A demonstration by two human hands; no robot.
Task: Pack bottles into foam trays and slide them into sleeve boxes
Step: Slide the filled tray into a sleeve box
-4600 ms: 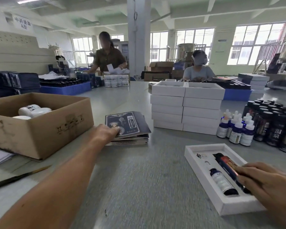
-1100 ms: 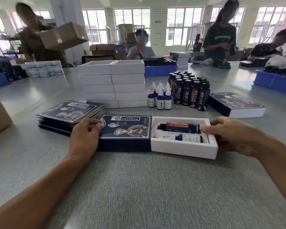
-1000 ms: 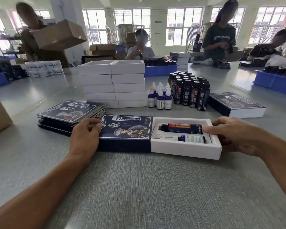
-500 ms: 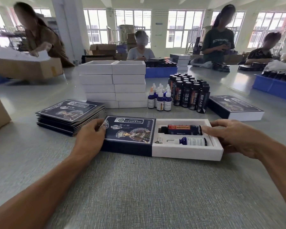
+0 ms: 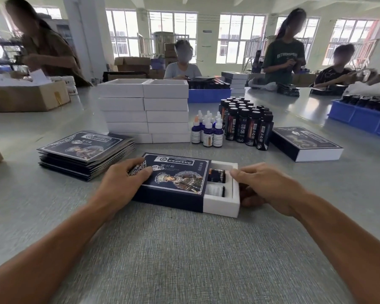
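A dark blue printed sleeve box (image 5: pixel 178 178) lies on the grey table in front of me. A white foam tray (image 5: pixel 221 207) sits mostly inside it, with only its right end sticking out. In that end I see the ends of a dark bottle (image 5: pixel 216 174) and a smaller white-labelled bottle (image 5: pixel 215 190). My left hand (image 5: pixel 121 185) grips the sleeve's left end, fingers over its top. My right hand (image 5: pixel 266 187) holds the tray's right end, index finger along the top edge and thumb low on the near side.
Flat folded sleeves (image 5: pixel 86 152) are stacked at the left. Behind stand white trays (image 5: pixel 145 110), dropper bottles (image 5: pixel 208 132) and dark bottles (image 5: pixel 246 123). A packed box (image 5: pixel 305 145) lies at the right, and a blue bin (image 5: pixel 360 115) beyond it. Several people work at the far side.
The tray has slid left, deep into the sleeve; about half of it showed before. My right hand followed it leftward. My left hand now lies further over the sleeve's top.
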